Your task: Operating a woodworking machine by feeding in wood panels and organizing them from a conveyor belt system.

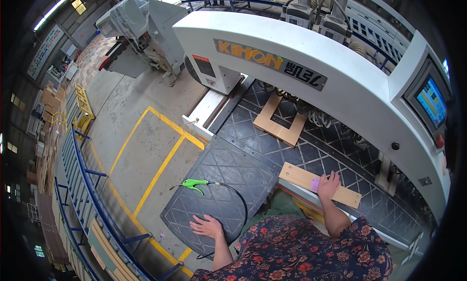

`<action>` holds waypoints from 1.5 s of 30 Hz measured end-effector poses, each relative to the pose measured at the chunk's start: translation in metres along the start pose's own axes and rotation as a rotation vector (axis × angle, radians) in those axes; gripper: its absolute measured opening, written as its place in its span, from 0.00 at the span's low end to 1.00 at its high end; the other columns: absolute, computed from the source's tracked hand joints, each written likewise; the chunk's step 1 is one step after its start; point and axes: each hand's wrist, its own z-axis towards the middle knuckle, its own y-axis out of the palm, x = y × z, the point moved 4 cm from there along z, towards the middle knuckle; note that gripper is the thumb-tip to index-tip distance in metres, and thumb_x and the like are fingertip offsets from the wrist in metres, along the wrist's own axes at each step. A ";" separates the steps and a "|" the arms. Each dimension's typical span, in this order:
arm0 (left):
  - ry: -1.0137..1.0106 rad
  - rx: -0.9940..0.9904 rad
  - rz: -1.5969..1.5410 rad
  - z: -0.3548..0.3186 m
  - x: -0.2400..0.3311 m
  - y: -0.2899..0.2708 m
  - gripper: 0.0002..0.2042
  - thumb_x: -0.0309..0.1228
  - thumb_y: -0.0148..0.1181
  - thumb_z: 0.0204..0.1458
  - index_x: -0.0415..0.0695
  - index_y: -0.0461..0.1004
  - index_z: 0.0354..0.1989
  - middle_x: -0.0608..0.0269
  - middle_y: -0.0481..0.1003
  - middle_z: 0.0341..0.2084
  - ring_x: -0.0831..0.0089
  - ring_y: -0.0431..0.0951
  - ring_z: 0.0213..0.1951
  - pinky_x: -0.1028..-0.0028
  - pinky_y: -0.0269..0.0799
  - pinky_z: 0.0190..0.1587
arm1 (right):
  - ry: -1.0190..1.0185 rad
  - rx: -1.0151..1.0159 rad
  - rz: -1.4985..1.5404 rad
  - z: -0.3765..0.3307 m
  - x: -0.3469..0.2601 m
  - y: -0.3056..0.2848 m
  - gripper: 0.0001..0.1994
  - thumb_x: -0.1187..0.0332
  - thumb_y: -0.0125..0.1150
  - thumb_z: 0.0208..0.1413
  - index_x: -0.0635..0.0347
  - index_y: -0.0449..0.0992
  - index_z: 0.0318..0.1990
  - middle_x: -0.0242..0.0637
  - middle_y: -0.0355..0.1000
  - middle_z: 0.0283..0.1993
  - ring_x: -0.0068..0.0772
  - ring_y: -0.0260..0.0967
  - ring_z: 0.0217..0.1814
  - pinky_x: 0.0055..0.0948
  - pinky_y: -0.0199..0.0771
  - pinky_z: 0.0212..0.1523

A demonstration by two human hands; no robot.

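Observation:
My left hand (208,227) lies flat on the dark side table (233,159), fingers spread and holding nothing. A green air blow gun (195,184) with a black hose (244,203) rests on that table, beyond the hand and apart from it. My right hand (329,185) is laid over a wooden board (348,197), its fingers stretched out across the top. Beside the fingers a small pink-purple slip (315,184) shows on the board; the hand hides part of the board. Several small round holes or marks dot the board's ends.
A white machine arch (272,30) spans the dark machine bed (335,159). Under it sits a wooden frame-shaped piece (279,130). At right is a control screen (430,100) with a red button (440,141). A blue-railed roller conveyor (92,203) runs along the left.

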 end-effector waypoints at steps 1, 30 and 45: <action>0.002 -0.002 -0.002 0.000 0.001 0.000 0.29 0.45 0.45 0.61 0.45 0.54 0.69 0.42 0.48 0.69 0.51 0.45 0.71 0.50 0.34 0.71 | 0.004 -0.002 0.003 0.000 0.000 0.000 0.29 0.53 0.49 0.60 0.65 0.64 0.62 0.51 0.55 0.69 0.49 0.46 0.74 0.50 0.39 0.73; 0.230 -0.165 -0.534 0.033 0.076 -0.054 0.26 0.36 0.56 0.56 0.38 0.64 0.62 0.40 0.62 0.61 0.49 0.61 0.63 0.58 0.55 0.65 | -0.349 -0.427 0.165 -0.013 0.002 -0.034 0.48 0.50 0.75 0.39 0.59 0.58 0.67 0.49 0.52 0.71 0.50 0.42 0.76 0.58 0.30 0.73; 1.826 -0.583 -0.155 -0.193 0.295 -0.105 0.44 0.43 0.72 0.38 0.46 0.57 0.66 0.46 0.59 0.62 0.50 0.54 0.67 0.44 0.41 0.69 | -0.853 -0.712 0.229 -0.008 -0.089 -0.088 0.46 0.53 0.77 0.35 0.62 0.63 0.63 0.47 0.64 0.57 0.50 0.59 0.62 0.42 0.58 0.63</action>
